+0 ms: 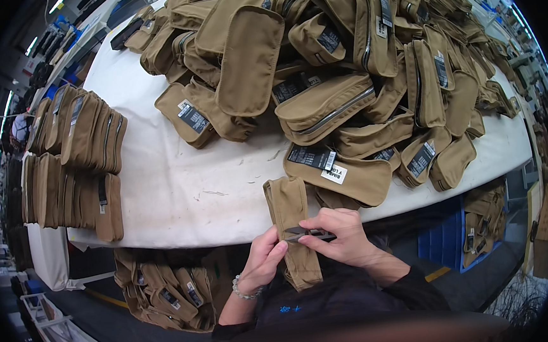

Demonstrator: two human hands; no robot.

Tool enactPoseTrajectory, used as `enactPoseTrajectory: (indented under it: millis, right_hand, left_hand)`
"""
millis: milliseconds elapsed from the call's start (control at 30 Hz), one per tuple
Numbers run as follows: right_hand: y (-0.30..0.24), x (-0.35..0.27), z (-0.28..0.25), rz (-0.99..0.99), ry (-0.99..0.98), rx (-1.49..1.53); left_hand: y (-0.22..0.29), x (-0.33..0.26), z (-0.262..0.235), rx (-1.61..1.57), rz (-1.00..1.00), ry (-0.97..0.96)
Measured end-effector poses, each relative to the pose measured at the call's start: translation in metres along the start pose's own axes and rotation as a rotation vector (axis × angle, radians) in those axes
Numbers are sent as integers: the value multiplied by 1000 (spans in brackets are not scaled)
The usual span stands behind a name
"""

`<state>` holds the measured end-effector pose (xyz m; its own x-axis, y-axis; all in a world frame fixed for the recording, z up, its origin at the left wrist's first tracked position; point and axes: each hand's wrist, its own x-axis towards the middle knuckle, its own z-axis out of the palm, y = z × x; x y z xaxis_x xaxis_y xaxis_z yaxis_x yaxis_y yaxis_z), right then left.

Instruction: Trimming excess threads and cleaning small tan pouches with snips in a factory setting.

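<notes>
Held tan pouch (288, 198), seen narrow side up, at the front edge of a white-covered table (193, 196). The pouch runs lengthwise between the 2 hands, its far end reaching over the tabletop and its near end hanging close to the wearer's dark clothing. The left hand (262, 261) lies along the left side of the pouch, near its middle, with thumb and fingers closed in a pinch on the fabric edge. The right hand (345, 237), on the opposite side, is curled around a small dark cutting tool (296, 230), its thumb and index finger pressing the handles; 2 slender blades lie across the pouch, pointing toward the left fingertips. Whether the blades touch the cloth cannot be told, and any thread between them is too fine to make out. The left fingers beneath the pouch and the right palm are hidden. A beaded bracelet (247, 288) circles the left wrist. Beyond the hands, a heap of similar pouches (247, 58) covers the far side of the table and is cut off above; stacked pouches (103, 141) stand at the left. At lower right, a blue crate (433, 249) is partly hidden by the table. A blurred brownish band along the lower edge cannot be identified.
</notes>
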<state>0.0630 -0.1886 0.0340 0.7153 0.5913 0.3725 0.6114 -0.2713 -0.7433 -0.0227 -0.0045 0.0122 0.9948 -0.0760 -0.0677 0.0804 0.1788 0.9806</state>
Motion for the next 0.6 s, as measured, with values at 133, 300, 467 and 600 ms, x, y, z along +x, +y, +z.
enactPoseTrajectory:
  millis: [133,300,467,600]
  right_hand:
    - [-2,1,3,1,55,59]
    - [-1,2,4,-19,80,24]
    - [-2,0,3,-19,123,29]
    - [-1,-4,1,8,146,25]
  left_hand:
    - [-3,-2,-4,45,28,-28]
    - [-7,-1,-6,122,39,-53]
    - [-6,-2,-4,80,39,-49]
    - [-4,1,-2,74,65,-50]
